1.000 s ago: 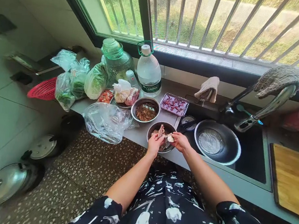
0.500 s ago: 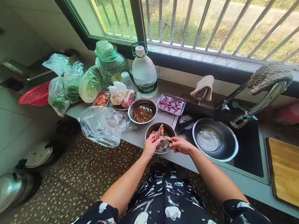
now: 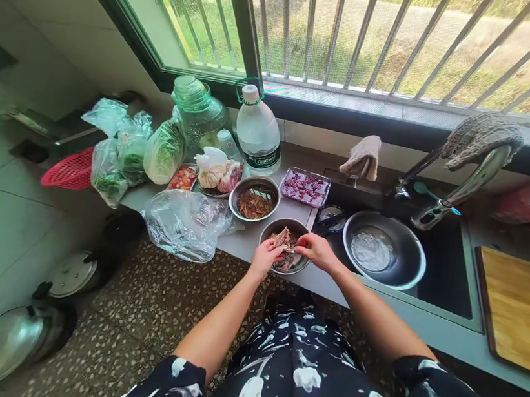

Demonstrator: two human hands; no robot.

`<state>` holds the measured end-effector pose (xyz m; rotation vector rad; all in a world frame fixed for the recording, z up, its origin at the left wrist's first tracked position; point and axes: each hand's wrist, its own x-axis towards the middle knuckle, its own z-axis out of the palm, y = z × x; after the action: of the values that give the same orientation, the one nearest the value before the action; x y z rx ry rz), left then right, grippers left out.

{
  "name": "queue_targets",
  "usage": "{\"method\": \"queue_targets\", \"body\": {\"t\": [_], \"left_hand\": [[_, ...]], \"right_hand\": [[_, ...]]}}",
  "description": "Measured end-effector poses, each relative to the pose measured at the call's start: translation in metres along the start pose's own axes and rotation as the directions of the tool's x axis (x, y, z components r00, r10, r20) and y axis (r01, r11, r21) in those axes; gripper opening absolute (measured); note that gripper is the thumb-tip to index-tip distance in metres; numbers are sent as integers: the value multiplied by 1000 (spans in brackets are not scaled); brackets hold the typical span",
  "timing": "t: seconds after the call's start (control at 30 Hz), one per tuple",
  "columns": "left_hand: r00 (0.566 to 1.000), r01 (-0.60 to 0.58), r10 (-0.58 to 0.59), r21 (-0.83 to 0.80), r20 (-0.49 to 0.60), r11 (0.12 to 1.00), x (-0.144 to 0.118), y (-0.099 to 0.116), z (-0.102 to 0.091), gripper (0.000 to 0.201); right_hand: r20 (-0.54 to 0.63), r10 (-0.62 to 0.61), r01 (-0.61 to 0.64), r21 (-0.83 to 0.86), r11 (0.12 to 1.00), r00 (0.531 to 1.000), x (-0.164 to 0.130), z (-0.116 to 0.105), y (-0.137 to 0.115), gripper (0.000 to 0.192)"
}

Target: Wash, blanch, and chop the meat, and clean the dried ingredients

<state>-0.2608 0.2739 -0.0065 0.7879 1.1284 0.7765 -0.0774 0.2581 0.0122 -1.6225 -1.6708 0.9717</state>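
Both hands [image 3: 290, 250] pinching meat [image 3: 283, 240], over steel bowl [image 3: 271, 227]

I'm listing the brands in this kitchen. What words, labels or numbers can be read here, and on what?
"Cestbon": my best reading of the green band label on the clear water bottle; the letters are small and blurred.
Glass jar and bagged vegetables: no print readable.
Nothing else bears legible text.
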Motion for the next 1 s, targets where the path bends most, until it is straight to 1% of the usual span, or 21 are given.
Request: {"method": "queue_targets", "body": {"t": [0.03, 0.1, 0.2, 0.27, 0.33, 0.43, 0.5, 0.53, 0.63, 0.77, 0.83, 0.9, 1.0], "left_hand": [[1000, -12, 12, -2, 15, 1000, -1, 1, 2, 42], [998, -45, 45, -4, 47, 999, -3, 3, 5, 41], [997, -62, 61, 9, 52, 998, -2, 4, 7, 40], [999, -39, 38, 15, 37, 999, 0, 4, 8, 40], [1000, -8, 8, 18, 22, 1000, 0, 4, 8, 39], [1000, 23, -24, 20, 11, 1000, 0, 6, 9, 36], [999, 42, -43, 11, 17, 999, -1, 7, 9, 34], [998, 55, -55, 3, 23, 998, -1, 7, 9, 33], [995, 89, -88, -27, 41, 996, -1, 6, 10, 31], [995, 77, -76, -28, 61, 997, 1, 2, 12, 32], [997, 51, -50, -13, 67, 999, 4, -2, 12, 34], [999, 1, -2, 21, 54, 1000, 8, -8, 13, 32], [998, -68, 67, 120, 15, 990, 16, -20, 12, 30]], "right_hand": [[22, -53, 55, -82, 995, 998, 2, 3, -3, 18], [82, -96, 109, -183, 977, 992, 4, 7, -7, 16], [119, -120, 147, -250, 957, 986, 2, 7, -7, 15], [118, -184, 212, -295, 932, 976, -2, 6, -5, 14], [126, -281, 307, -347, 886, 952, -6, 5, -3, 16], [192, -411, 454, -394, 799, 891, -12, 2, -2, 23], [231, -459, 514, -419, 749, 858, -14, 2, -3, 25], [243, -470, 528, -436, 729, 849, -15, 1, -3, 25], [252, -458, 520, -506, 689, 853, -16, 3, -2, 24], [189, -403, 434, -573, 695, 896, -17, 9, -1, 26], [167, -385, 409, -560, 721, 908, -16, 12, 0, 27], [162, -378, 405, -508, 760, 912, -16, 16, 2, 27], [177, -367, 408, -417, 812, 913, -15, 21, 4, 22]]}}
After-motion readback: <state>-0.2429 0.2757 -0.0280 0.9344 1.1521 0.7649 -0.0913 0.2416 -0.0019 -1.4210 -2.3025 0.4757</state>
